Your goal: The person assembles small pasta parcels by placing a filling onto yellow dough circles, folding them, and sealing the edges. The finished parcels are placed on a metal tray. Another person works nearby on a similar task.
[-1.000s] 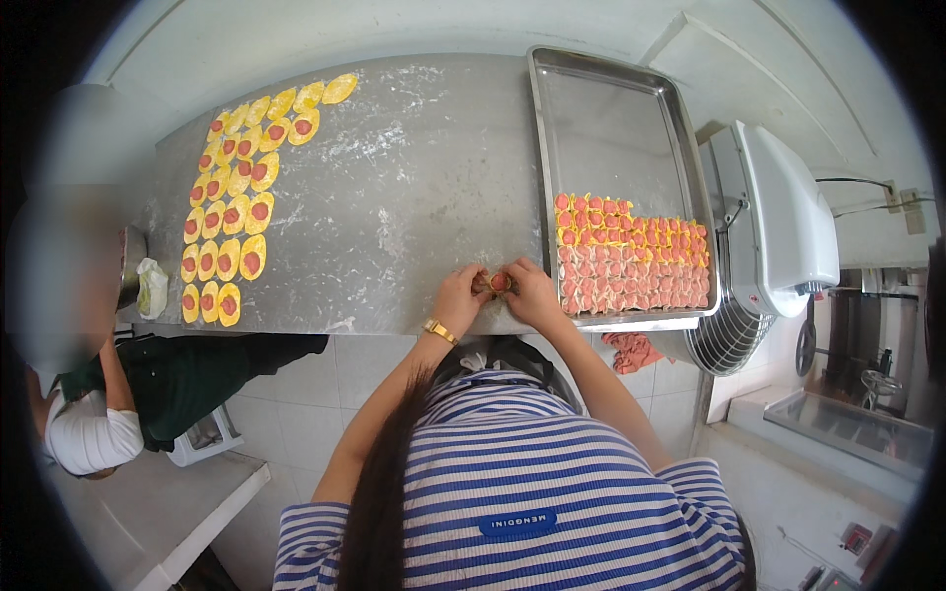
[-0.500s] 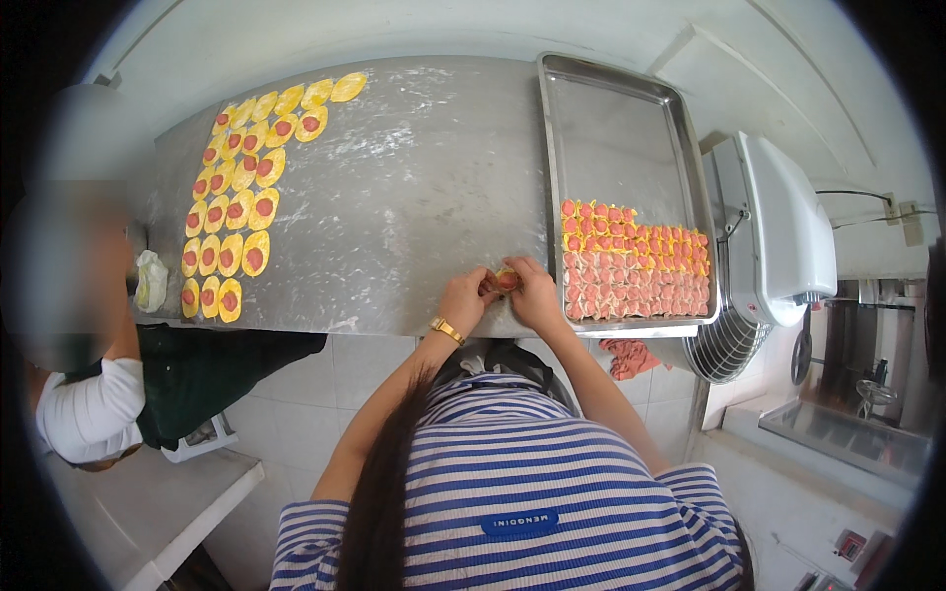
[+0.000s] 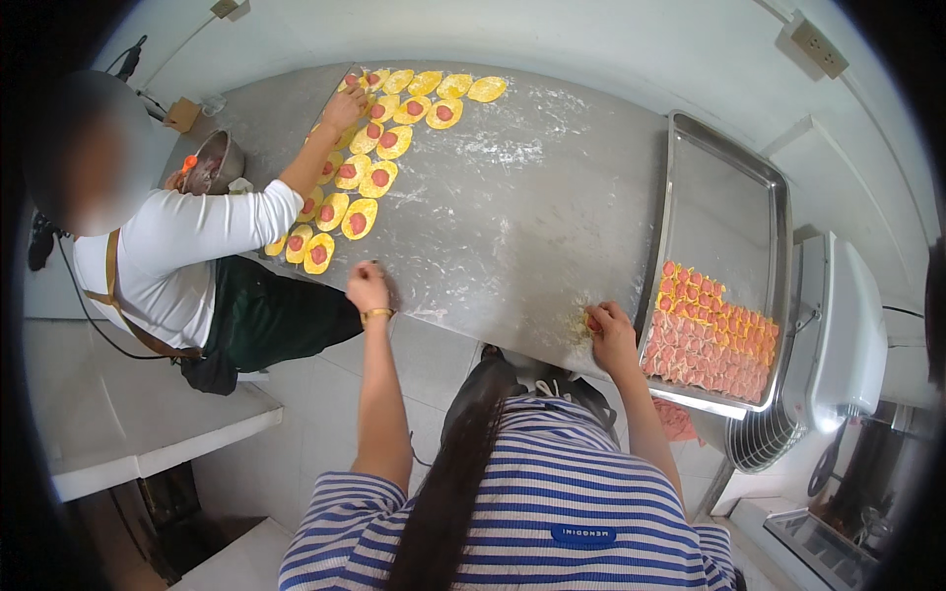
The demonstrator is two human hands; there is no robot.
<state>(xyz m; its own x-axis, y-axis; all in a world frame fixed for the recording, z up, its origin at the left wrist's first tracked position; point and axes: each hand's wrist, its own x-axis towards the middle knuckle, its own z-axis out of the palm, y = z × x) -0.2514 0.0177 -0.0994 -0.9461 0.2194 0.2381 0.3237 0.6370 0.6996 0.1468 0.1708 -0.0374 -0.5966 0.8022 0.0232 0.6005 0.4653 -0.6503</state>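
Note:
My left hand (image 3: 368,288) is stretched out at the table's front edge, below the nearest filled wrapper (image 3: 318,253). Its fingers are drawn together, and nothing shows between them. Close to the tray's left side, my right hand (image 3: 615,340) is shut on a small dumpling (image 3: 593,323) with reddish filling, partly hidden by the fingers. Flour lies around it on the steel table (image 3: 493,217). Flat yellow wrappers lie in rows at the far left, many with a round of red filling. Packed rows of shaped dumplings (image 3: 714,340) fill the near part of the metal tray (image 3: 673,187).
At the left a co-worker in white sleeves reaches a hand (image 3: 345,106) over the far wrappers. Beside that person stands a metal bowl (image 3: 219,163). A white machine (image 3: 838,335) with a wire guard is right of the tray. A pale counter (image 3: 168,433) stands behind the co-worker.
My hands were together around the dumpling; now the left has moved away to the left while the right keeps it. The view has swung left, bringing the co-worker's reaching arm and bowl into sight.

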